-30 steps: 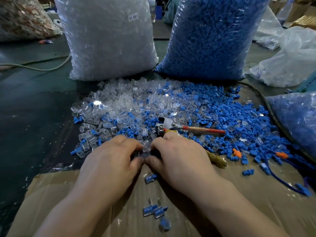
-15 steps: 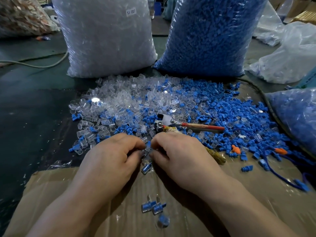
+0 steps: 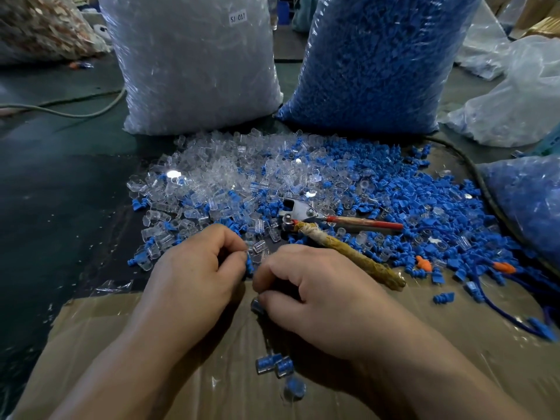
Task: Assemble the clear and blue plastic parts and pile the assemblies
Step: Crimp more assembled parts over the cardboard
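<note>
Blue part (image 3: 249,264) being pinched by curled left hand (image 3: 197,268) over cardboard's (image 3: 454,344) far edge, right hand (image 3: 318,298) gripping clear-and-blue piece (image 3: 257,306) over cardboard, finished assemblies (image 3: 274,363) lying on cardboard, loose parts (image 3: 303,177) spreading beyond cardboard.

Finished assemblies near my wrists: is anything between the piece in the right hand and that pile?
Nothing visible. The right hand pinches a clear-and-blue piece just short of the finished assemblies; only shadowed cardboard lies between. The pliers lie on the far side of the hand.
</note>
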`<state>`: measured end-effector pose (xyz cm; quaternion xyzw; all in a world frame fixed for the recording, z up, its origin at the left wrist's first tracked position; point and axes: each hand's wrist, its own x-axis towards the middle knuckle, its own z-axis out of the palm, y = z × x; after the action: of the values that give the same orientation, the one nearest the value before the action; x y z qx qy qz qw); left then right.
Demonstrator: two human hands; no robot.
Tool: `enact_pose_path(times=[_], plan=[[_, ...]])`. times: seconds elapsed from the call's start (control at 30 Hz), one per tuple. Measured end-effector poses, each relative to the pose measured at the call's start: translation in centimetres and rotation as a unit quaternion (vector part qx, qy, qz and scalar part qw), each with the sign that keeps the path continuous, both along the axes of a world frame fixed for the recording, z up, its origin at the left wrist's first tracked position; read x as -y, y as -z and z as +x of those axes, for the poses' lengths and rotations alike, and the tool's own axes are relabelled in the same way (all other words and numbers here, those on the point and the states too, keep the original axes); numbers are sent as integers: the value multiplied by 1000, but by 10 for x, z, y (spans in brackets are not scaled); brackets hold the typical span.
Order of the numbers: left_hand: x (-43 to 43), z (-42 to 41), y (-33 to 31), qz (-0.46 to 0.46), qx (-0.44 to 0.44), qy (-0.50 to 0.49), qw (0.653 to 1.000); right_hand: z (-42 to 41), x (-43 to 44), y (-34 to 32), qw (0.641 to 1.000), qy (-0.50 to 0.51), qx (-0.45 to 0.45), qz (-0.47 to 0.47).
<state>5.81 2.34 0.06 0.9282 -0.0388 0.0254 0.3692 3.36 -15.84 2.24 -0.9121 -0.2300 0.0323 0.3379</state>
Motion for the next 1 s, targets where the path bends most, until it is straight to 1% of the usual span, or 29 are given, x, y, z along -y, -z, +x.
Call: enact_pose_path(times=[0.1,0.17,0.23,0.3,0.47,0.53,0.6,0.73,0.9,1.0], plan=[[0,0,-1,-65,0,-20,998,0,8,-4,997,36,-53,44],[0,0,-3,-84,-5,-18,996,1,10,-3,990,72,-79,95],[-1,0,-4,-82,-12,-19,996,2,9,-3,983,102,-84,127],[-2,0,-3,-102,-16,-37,994,3,7,-2,980,124,-78,137],[0,-2,-2,-209,-15,-84,974,1,3,0,970,143,-91,174],[4,-4,-3,-259,-41,-72,962,0,0,1,974,136,-57,172],[9,-7,-5,-283,-59,-44,956,0,-2,2,979,130,-2,155],[14,-10,-5,-319,-66,-30,945,0,-5,2,987,103,102,67],[16,-11,-8,-347,-77,-8,935,-2,-6,1,983,112,133,59],[18,-14,-10,-303,-44,15,952,-1,-4,-1,983,115,139,44]])
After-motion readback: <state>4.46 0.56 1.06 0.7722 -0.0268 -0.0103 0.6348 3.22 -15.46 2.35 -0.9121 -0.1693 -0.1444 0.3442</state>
